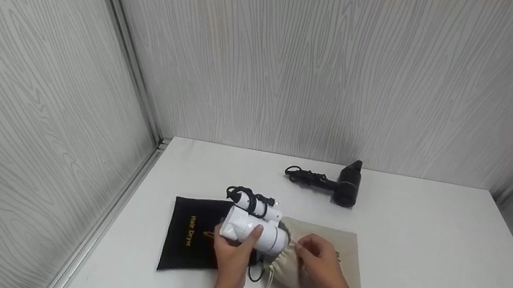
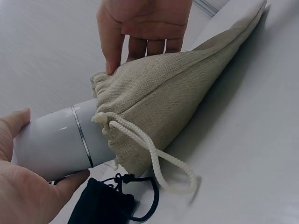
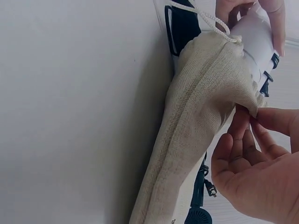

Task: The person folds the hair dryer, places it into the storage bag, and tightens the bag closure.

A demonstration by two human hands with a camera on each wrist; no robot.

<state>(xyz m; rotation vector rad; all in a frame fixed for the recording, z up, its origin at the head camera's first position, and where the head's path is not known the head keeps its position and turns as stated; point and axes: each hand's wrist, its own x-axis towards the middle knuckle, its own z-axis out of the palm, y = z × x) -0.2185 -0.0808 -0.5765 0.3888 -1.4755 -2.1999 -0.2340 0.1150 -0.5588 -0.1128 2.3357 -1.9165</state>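
My left hand [image 1: 233, 256] grips a white hair dryer [image 1: 251, 228] round its barrel, with the thumb on top. A black cord is wound about the dryer's folded handle. The silver-ringed end of the barrel sits in the mouth of a beige drawstring pouch [image 1: 293, 268]; what is inside the cloth is hidden. At the gathered mouth my right hand [image 1: 322, 262] pinches the pouch's edge between thumb and fingers, seen closely in the right wrist view. A white drawstring [image 2: 154, 154] hangs in a loop from the pouch's mouth.
To the left, partly under the dryer, lies a black pouch [image 1: 183, 251] with gold "Hair Dryer" lettering and a black drawstring. A black hair dryer [image 1: 346, 186] with its cord wrapped lies farther back on the white table [image 1: 431, 275]. Grey wood-grain panels [image 1: 299, 68] enclose the table's back and sides.
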